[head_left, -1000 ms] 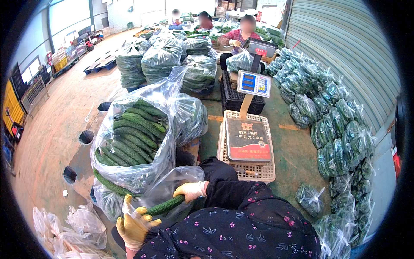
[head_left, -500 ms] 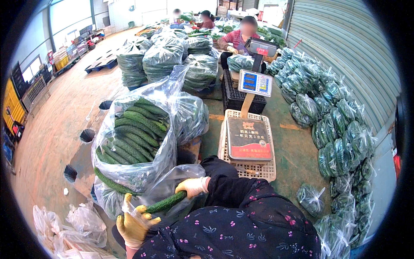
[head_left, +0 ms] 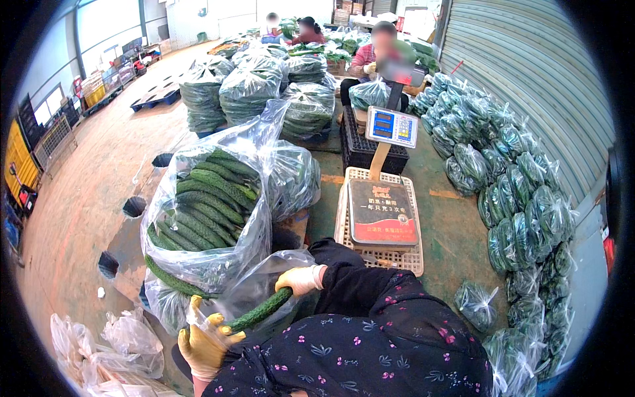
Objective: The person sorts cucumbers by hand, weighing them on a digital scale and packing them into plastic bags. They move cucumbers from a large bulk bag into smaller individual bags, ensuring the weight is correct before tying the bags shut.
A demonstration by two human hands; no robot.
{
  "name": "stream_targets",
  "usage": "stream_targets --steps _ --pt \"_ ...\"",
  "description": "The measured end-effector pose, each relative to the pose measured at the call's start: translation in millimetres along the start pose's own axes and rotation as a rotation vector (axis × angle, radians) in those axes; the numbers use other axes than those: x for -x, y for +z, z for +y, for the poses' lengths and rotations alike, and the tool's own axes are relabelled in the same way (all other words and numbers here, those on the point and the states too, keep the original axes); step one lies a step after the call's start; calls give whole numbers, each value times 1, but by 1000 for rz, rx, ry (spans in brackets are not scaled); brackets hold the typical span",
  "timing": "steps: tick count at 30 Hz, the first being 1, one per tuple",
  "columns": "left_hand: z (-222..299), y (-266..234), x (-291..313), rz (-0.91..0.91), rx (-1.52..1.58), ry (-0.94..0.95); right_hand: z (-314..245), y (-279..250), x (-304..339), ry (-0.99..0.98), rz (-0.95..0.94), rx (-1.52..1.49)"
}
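A green cucumber slants between my hands at the lower middle. Its upper right end is in my right hand, which wears a pale glove and is closed around it. My left hand, in a yellow glove, holds the edge of a clear plastic bag by the cucumber's lower end. That bag spreads between both hands, and its far parts blend with other plastic. Just beyond stands a large open clear sack packed with cucumbers. One long cucumber lies along the sack's near left side.
A scale sits on a white crate to the right, its display post rising behind. Bagged cucumbers line the shutter wall. Loose plastic bags lie at lower left. Filled sacks and a seated person are farther back.
My right hand and the cucumber have shifted slightly right. My left hand stays almost in place. Behind the scale, the seated person has raised a gloved hand.
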State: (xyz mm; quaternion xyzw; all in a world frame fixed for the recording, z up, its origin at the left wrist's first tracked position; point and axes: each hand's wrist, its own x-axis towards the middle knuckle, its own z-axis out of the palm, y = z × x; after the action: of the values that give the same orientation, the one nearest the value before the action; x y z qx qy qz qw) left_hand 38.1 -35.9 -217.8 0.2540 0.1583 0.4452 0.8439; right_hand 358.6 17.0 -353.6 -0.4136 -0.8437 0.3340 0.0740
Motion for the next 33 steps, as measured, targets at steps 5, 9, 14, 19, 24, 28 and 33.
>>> stream_targets --steps 5,9,14,19,24,28,33 --pt "0 -2 2 -2 -10 -4 -15 -15 5 38 -66 46" --pt "-2 -2 3 -5 -7 -4 -13 -19 2 100 -111 126" --pt "-3 2 3 7 -19 -7 -10 -16 -10 156 -126 163" --pt "-2 0 3 -7 32 2 8 -26 -14 207 -49 102" --pt "3 -9 7 13 47 21 -22 -90 20 610 132 324" --pt "0 -6 0 -41 50 14 2 -109 34 693 343 466" --pt "6 -1 -2 -116 81 26 -22 -133 44 457 612 470"
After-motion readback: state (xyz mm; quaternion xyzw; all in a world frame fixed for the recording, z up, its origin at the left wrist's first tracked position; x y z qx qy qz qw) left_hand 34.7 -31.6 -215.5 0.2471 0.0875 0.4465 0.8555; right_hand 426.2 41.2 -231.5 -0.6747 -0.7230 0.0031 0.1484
